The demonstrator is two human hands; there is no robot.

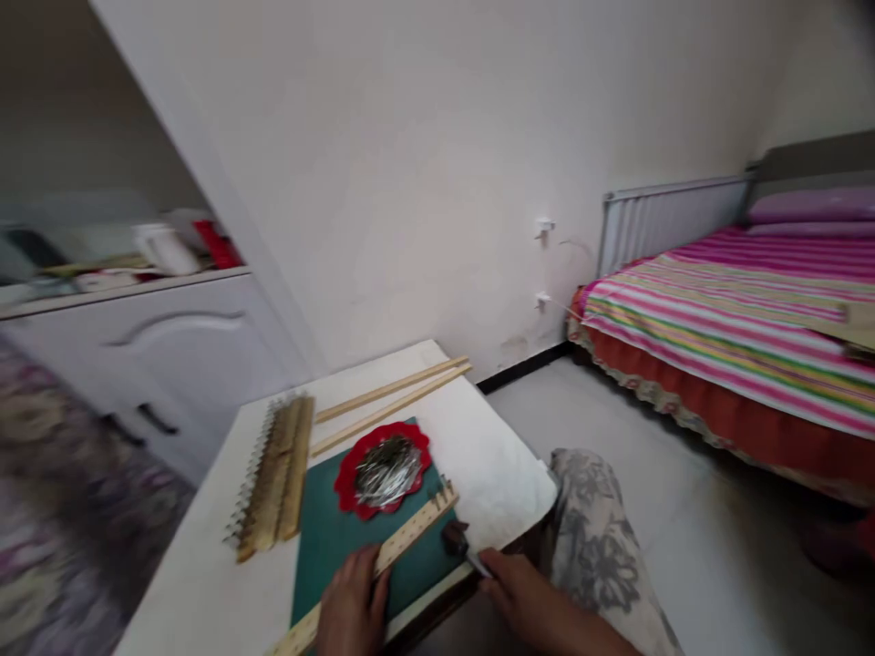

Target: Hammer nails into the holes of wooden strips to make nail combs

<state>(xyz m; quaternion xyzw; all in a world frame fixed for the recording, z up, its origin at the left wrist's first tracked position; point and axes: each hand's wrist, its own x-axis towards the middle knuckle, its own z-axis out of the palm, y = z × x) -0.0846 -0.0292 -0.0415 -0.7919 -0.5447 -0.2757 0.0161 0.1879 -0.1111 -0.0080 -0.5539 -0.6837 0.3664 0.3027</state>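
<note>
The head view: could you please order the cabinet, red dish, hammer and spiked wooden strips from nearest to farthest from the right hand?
1. Hammer, in the right hand.
2. Red dish, leftward on the green mat.
3. Spiked wooden strips, farther left on the table.
4. Cabinet, beyond the table's left side.

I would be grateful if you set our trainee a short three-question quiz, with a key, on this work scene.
1. True or false: the red dish rests on the green mat.

2. Multiple choice: what does the right hand hold?
A) the green mat
B) a hammer
C) the red dish

3. Fill in near or far: the left hand holds a wooden strip, and metal pins stand up at its ... end.

Key:
1. True
2. B
3. far
</note>
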